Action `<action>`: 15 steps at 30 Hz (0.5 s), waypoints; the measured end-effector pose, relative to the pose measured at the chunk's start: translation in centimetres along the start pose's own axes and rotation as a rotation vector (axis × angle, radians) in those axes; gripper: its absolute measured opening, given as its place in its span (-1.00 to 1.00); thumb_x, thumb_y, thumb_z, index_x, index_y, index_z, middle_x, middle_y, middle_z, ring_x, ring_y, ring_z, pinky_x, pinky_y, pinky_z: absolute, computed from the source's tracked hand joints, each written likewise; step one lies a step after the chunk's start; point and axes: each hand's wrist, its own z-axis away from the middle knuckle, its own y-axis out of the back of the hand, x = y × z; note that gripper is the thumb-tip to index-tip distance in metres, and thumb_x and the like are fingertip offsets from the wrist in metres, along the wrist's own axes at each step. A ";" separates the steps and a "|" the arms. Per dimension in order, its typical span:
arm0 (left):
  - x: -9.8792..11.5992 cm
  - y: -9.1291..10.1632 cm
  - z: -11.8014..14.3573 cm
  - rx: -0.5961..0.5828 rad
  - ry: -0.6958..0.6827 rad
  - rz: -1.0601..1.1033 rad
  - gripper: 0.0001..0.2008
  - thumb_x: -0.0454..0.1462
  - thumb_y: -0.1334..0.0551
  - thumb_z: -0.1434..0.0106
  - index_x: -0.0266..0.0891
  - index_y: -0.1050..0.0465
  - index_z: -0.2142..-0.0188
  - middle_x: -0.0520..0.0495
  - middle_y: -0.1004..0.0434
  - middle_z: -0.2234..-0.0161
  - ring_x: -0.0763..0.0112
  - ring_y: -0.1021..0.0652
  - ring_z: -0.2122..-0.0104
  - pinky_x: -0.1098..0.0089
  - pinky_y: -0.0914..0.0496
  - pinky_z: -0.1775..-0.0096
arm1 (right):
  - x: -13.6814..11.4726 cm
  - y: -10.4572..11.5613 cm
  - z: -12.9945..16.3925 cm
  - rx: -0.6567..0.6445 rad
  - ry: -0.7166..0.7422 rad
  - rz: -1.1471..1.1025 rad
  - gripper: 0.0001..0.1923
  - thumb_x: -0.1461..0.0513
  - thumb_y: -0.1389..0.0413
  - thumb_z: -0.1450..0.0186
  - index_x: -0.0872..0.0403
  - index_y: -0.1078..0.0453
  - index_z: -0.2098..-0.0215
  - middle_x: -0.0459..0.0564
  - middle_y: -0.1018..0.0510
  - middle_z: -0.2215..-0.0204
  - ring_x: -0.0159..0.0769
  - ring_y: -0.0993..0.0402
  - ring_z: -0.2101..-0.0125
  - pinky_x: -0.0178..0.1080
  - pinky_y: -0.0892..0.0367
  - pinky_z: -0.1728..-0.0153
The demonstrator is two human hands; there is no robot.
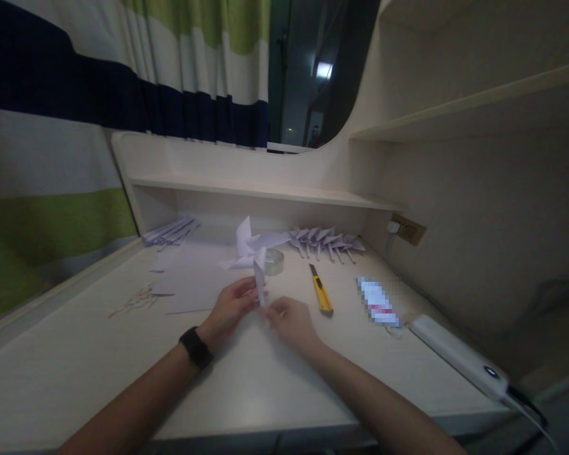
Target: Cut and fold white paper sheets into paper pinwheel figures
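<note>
A white paper pinwheel point(252, 245) stands upright between my hands over the middle of the desk. My left hand point(234, 308), with a black watch on its wrist, pinches it just below the blades. My right hand point(288, 317) is closed at the lower end, its fingertips together by the bottom of the stick; exactly what lies between them is too small to make out. Right behind the pinwheel sits a roll of clear tape point(274, 261), partly hidden by a blade.
White paper sheets point(194, 278) and rolled paper sticks point(173, 232) lie left. Several pinwheels point(325, 241) line the back. A yellow utility knife point(321, 292), a phone point(378, 302) and a white power strip point(458, 355) are right. Thin brownish strands point(135, 299) lie left.
</note>
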 end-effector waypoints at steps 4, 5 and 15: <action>0.0 -0.3 0.1 0.046 0.018 0.033 -0.60 -0.22 -0.38 -0.03 -0.32 -0.46 0.13 -0.26 -0.46 0.05 0.21 -0.52 0.16 0.21 -0.39 0.08 | 0.1 0.1 -0.1 -0.009 0.029 -0.030 -0.80 0.14 -0.12 -0.21 0.08 -0.53 0.38 -0.03 -0.62 0.46 -0.32 -0.51 0.48 -0.33 -0.30 0.38; 0.1 -0.4 0.1 0.058 0.022 0.033 -0.60 -0.23 -0.39 -0.01 -0.32 -0.46 0.14 -0.26 -0.47 0.06 0.20 -0.53 0.16 0.21 -0.39 0.09 | 0.1 0.1 -0.1 -0.022 0.040 -0.039 -0.79 0.14 -0.11 -0.21 0.07 -0.54 0.37 -0.03 -0.62 0.45 -0.32 -0.51 0.49 -0.33 -0.30 0.39; 0.2 -1.1 0.1 0.017 -0.009 -0.084 -0.65 -0.21 -0.37 -0.04 -0.33 -0.51 0.19 -0.24 -0.54 0.16 0.21 -0.54 0.20 0.20 -0.38 0.09 | -0.1 0.1 -0.1 0.009 0.035 -0.062 -0.82 0.22 -0.10 -0.20 0.08 -0.55 0.37 -0.04 -0.61 0.48 -0.31 -0.49 0.52 -0.34 -0.30 0.44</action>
